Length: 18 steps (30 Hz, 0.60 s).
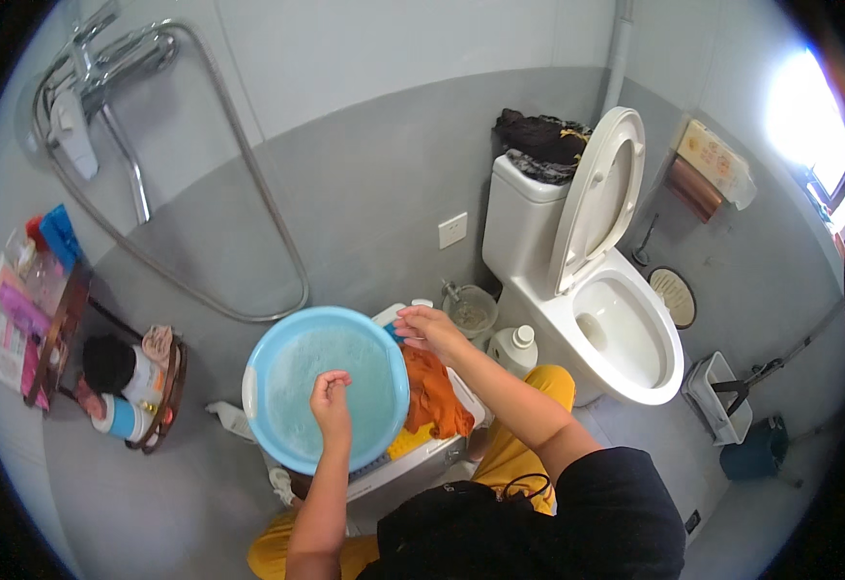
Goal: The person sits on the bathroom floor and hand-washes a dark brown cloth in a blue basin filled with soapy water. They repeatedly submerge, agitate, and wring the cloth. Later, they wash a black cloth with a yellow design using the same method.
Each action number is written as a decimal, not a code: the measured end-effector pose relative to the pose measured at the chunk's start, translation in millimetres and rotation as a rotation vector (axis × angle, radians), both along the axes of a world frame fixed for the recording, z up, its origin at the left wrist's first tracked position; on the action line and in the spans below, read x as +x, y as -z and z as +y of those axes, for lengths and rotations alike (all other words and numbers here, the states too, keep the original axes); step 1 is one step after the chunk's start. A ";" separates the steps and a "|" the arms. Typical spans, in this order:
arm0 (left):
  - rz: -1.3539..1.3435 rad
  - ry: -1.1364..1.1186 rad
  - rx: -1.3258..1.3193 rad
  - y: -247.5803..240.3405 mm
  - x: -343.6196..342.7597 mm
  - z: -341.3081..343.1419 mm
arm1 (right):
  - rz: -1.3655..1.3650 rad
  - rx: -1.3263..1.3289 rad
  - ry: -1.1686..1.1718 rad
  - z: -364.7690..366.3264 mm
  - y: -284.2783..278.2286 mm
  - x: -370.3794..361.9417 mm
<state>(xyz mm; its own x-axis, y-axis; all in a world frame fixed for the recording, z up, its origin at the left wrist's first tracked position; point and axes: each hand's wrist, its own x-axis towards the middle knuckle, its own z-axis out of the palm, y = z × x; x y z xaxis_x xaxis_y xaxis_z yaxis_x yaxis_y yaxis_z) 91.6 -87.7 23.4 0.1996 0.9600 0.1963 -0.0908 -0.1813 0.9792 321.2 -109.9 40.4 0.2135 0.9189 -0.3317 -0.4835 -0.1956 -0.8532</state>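
Observation:
A light blue basin holds cloudy, bluish water. Over the water is my left hand, its fingers curled in and nothing visible in them. Beyond the basin's right rim I hold out my right hand, fingers stretched and somewhat apart. Just under those fingertips shows a small blue thing, partly covered, whose kind I cannot make out. Orange cloth lies in a heap right of the basin, below my right forearm, on a yellow surface within a white stand or tub.
A white bottle and a clear container stand between basin and toilet, whose lid is raised. Dark cloth lies on its tank. At left are shelves with toiletries and a shower hose.

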 end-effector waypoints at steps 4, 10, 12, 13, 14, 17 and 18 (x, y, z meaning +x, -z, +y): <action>-0.043 0.111 -0.040 4.0 40.1 31.3 | -0.133 0.045 0.143 2.9 -17.1 47.3; -0.070 0.360 -0.101 -42.5 138.0 61.5 | -0.917 0.231 0.337 15.2 -24.6 133.0; -0.079 0.361 -0.117 -51.1 151.0 68.6 | -1.552 0.172 0.520 14.7 -72.0 143.5; -0.081 0.362 -0.128 -54.3 157.2 70.3 | -1.773 0.099 0.566 16.4 -94.6 156.1; -0.087 0.361 -0.131 -59.2 162.8 69.2 | -1.992 0.011 0.609 16.8 -120.1 170.6; -0.079 0.400 -0.149 -55.7 174.3 65.3 | -2.460 -0.048 0.925 20.5 -166.3 229.8; -0.078 0.404 -0.168 -52.7 174.8 65.1 | -2.514 -0.168 0.928 18.4 -177.7 243.4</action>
<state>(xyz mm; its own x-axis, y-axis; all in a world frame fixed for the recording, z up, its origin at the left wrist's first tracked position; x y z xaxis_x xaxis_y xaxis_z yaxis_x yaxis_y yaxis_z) 266.4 -22.6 76.2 0.5564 0.8277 0.0734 -0.1965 0.0453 0.9795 564.6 -91.5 218.1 0.1753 0.4822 0.8584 0.6962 -0.6772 0.2382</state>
